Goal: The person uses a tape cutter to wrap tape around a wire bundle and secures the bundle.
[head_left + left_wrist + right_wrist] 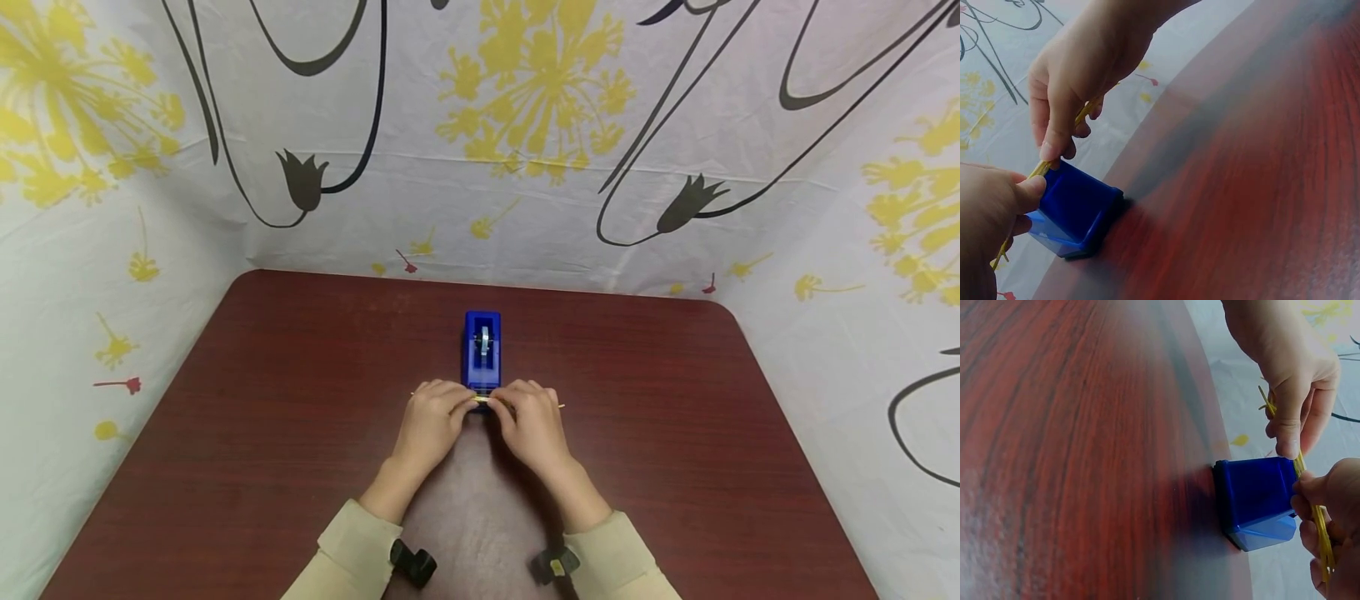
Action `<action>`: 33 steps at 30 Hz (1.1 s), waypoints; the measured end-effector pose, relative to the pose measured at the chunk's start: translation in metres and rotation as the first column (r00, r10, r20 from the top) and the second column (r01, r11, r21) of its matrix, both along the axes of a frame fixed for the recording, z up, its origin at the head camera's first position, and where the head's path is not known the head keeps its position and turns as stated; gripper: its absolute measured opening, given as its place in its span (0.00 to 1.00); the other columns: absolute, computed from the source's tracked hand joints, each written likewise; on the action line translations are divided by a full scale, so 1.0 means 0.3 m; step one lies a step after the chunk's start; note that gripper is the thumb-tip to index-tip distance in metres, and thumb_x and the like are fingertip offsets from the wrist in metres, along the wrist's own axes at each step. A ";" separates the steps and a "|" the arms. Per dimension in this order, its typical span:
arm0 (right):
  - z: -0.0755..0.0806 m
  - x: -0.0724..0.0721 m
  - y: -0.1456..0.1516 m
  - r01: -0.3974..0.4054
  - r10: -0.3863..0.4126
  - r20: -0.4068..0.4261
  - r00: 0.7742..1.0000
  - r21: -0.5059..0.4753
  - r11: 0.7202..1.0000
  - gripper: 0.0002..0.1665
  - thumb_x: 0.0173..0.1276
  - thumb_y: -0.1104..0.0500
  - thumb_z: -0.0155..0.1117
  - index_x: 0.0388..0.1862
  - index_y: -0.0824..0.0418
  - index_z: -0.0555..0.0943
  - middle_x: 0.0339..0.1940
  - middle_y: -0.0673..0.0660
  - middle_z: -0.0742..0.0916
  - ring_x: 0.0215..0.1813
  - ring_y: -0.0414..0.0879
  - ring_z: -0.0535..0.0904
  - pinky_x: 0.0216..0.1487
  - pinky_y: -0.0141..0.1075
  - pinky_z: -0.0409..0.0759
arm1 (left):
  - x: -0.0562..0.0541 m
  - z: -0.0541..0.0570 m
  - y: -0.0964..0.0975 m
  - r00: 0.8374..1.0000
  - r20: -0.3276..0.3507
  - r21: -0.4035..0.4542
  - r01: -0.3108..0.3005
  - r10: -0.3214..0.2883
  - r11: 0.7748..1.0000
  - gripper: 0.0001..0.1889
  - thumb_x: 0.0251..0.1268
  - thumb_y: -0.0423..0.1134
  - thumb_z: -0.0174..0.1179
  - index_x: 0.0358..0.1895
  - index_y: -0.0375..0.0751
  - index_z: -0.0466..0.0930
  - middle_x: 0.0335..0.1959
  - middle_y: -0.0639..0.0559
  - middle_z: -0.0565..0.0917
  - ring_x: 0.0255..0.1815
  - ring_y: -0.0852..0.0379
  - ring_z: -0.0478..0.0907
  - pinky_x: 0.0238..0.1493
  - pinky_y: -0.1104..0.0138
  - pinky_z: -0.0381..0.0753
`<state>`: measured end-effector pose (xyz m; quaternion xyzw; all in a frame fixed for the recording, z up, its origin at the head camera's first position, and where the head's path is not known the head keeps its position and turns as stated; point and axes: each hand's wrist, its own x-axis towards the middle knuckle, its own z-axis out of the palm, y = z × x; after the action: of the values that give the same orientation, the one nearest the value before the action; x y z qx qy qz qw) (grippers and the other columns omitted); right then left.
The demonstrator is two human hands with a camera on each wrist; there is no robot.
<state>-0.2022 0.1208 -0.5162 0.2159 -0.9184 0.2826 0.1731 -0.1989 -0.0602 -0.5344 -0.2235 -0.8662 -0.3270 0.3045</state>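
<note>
A blue tape dispenser (482,377) with a tape roll (485,340) in it stands upright on the table. Over its near end, both hands hold a thin bundle of yellow strands (1321,532) crosswise. My left hand (429,423) pinches the bundle between thumb and fingers on the left side. On the right, my right hand (536,427) pinches it the same way, with a small gap between the two thumbs. Strand ends stick out past both hands. In the left wrist view the bundle (1041,169) lies right at the dispenser's top edge; whether tape sticks to it, I cannot tell.
The dark red wooden table (315,358) has rounded far corners. White cloth (420,183) with yellow and grey flower prints hangs behind it and at both sides. Dark wrist cameras (412,563) sit at the beige sleeves (348,550).
</note>
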 end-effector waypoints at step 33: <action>0.002 -0.002 0.001 0.018 -0.019 -0.029 0.999 -0.034 0.999 0.07 0.64 0.58 0.75 0.31 0.61 0.87 0.27 0.52 0.87 0.26 0.45 0.81 0.35 0.46 0.76 | -0.010 -0.014 -0.006 0.997 -0.076 0.090 0.008 -0.001 0.996 0.05 0.55 0.34 0.75 0.34 0.37 0.92 0.30 0.52 0.86 0.31 0.53 0.82 0.45 0.55 0.76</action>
<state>-0.2029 0.1210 -0.5154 0.2088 -0.9128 0.2934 0.1925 -0.2018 -0.0619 -0.5387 -0.2238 -0.8379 -0.3578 0.3460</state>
